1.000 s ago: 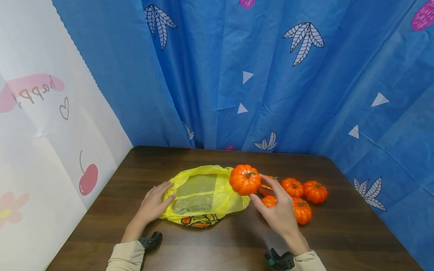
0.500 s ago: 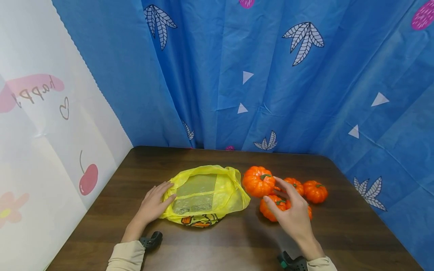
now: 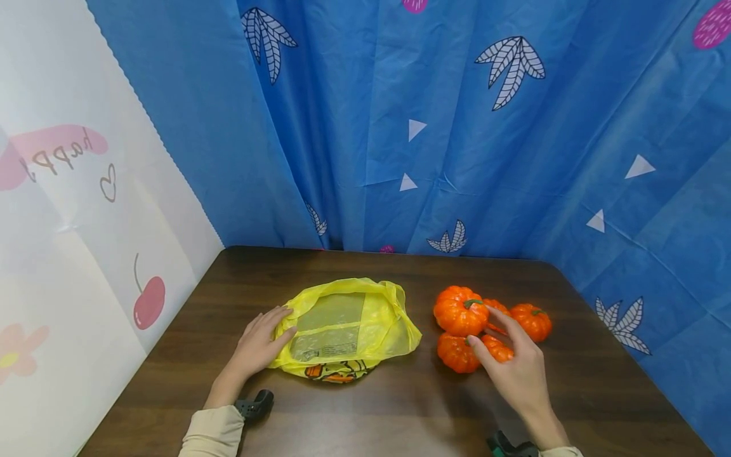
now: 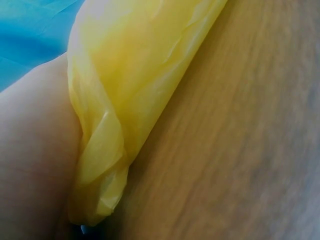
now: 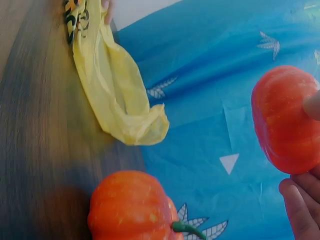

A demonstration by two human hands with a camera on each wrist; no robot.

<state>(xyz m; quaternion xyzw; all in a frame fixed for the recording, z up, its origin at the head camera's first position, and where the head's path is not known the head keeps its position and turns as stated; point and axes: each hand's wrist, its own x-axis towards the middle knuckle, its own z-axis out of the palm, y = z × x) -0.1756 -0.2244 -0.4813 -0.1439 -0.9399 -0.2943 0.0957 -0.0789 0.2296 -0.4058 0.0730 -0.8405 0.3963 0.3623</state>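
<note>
A yellow plastic bag lies on the table with its mouth spread open toward the camera. My left hand holds its left rim, with fingers and thumb at the edge; the left wrist view shows the yellow film up against the hand. At the right, my right hand pinches an orange toy pumpkin with a green stem between thumb and fingers. That pumpkin is raised in the right wrist view. Below it in the head view sit more pumpkins, one of them a near pumpkin, partly hidden.
Another orange pumpkin stands farthest right in the group. The dark wooden table is bordered by a blue curtain behind and a white printed sheet at the left.
My right hand has moved rightward and slightly down with the pumpkin, away from the bag and over the other pumpkins. The left hand and the bag have stayed in place.
</note>
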